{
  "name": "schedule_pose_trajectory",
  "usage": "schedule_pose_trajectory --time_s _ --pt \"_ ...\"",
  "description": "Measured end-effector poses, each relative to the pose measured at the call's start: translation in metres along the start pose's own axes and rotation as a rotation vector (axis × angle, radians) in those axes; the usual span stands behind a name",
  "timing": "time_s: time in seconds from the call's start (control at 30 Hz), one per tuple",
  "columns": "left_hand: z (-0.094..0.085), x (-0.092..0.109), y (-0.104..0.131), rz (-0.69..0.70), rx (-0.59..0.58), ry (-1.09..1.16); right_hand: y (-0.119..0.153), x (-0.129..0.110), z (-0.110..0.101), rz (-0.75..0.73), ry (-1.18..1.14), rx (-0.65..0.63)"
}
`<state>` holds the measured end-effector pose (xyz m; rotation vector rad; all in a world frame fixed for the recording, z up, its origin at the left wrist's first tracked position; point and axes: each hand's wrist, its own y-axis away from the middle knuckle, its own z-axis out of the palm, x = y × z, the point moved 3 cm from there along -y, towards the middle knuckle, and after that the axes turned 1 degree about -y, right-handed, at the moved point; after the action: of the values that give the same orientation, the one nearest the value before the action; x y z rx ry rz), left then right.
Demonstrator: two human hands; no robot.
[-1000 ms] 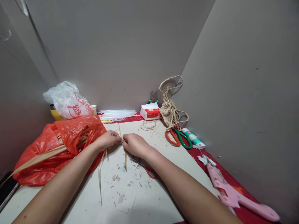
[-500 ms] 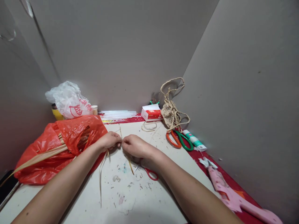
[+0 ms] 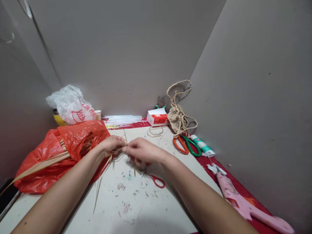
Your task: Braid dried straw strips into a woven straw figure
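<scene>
Pinching strands [image 3: 98,188] in the left hand [image 3: 113,144], with the right hand [image 3: 143,151] up against its fingertips.
Held above the far part of the white board [image 3: 170,208], with loose ends trailing toward its near edge, beside the red bag [image 3: 50,143]. Too blurred at the right fingers to tell whether clamped on the strands or only touching. Below that hand, partly covered by it: red scissors [image 3: 153,177], plus a brown strip [image 3: 135,170] just left of them.
</scene>
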<state>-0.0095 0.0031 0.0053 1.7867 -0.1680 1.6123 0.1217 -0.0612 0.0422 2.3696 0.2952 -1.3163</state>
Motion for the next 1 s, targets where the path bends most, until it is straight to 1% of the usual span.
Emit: schedule_pose_trajectory --time_s 0.07,0.1,0.13,0.17,0.23,0.3,0.37,0.43,0.53,0.63,0.7,0.77,0.83,0.87,0.93,1.0 --pt "0.000 0.001 0.001 0.005 -0.017 0.019 -0.008 0.009 -0.018 0.036 -0.165 0.306" --pt "0.000 0.002 0.001 0.008 -0.030 0.024 -0.012 0.015 -0.021 0.054 -0.236 0.372" --pt "0.000 0.002 0.001 0.010 -0.041 0.027 -0.017 0.020 -0.021 0.072 -0.300 0.377" --pt "-0.001 0.002 0.001 0.011 -0.049 0.031 -0.022 0.025 -0.018 0.093 -0.356 0.330" --pt "-0.001 0.001 0.001 0.008 -0.066 0.036 -0.030 0.032 -0.007 0.116 -0.446 0.181" --pt "0.000 0.001 0.001 0.001 -0.081 0.031 -0.034 0.035 0.002 0.118 -0.504 0.086" --pt "0.000 0.002 0.001 -0.001 -0.090 0.011 -0.035 0.037 0.004 0.118 -0.515 0.061" --pt "0.000 0.002 0.001 0.008 -0.094 -0.034 -0.037 0.040 0.003 0.124 -0.471 0.049" --pt "0.001 0.001 0.001 0.031 -0.060 -0.133 -0.040 0.047 0.000 0.129 -0.380 0.014" --pt "0.002 0.001 0.002 0.076 0.023 -0.226 -0.044 0.052 0.000 0.134 -0.371 0.034" --pt "0.003 0.003 0.003 0.117 0.068 -0.322 -0.045 0.053 0.001 0.130 -0.404 0.078" --pt "0.004 0.006 0.005 0.152 0.087 -0.449 -0.045 0.051 0.003 0.127 -0.426 0.129" --pt "0.005 0.009 0.008 0.154 0.079 -0.551 -0.043 0.047 0.005 0.129 -0.440 0.169" --pt "0.005 0.009 0.009 0.146 0.065 -0.569 -0.042 0.046 0.006 0.135 -0.461 0.180" --pt "0.006 0.008 0.011 0.123 0.025 -0.527 -0.041 0.043 0.009 0.156 -0.535 0.181" --pt "0.008 0.006 0.011 0.109 -0.014 -0.440 -0.041 0.042 0.011 0.182 -0.611 0.165"
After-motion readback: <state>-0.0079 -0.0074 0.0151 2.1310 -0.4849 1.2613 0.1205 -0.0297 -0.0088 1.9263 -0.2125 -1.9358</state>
